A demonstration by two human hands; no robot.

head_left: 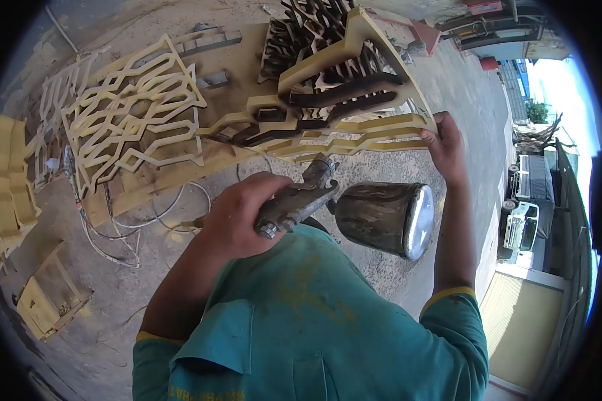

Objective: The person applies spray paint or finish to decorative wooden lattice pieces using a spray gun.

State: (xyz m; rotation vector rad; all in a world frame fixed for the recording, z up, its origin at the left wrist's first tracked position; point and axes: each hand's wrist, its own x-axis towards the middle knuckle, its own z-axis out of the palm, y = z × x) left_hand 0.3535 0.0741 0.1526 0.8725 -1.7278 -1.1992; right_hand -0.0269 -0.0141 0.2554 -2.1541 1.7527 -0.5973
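My left hand (244, 210) is wrapped round a metal spray gun (299, 200), with its nozzle end pointing up and away from me. A stained metal paint cup (374, 215) hangs off the gun's right side. My right hand (445, 147) is closed on the right edge of a cut-out lattice panel (381, 125), thumb on the near face. This panel is tilted up, cream-yellow with dark brown-black paint across several bars. Behind it stand more dark-painted lattice pieces (294, 57). Part of the gun's handle is hidden in my left palm.
A cream lattice panel (137, 110) lies at the left on a paint-stained board (237, 73). Hoses (130, 227) loop across the concrete floor. Stacked yellow panels (8, 180) and a wooden crate (50, 294) are at the far left. A truck (520, 227) is parked outside at right.
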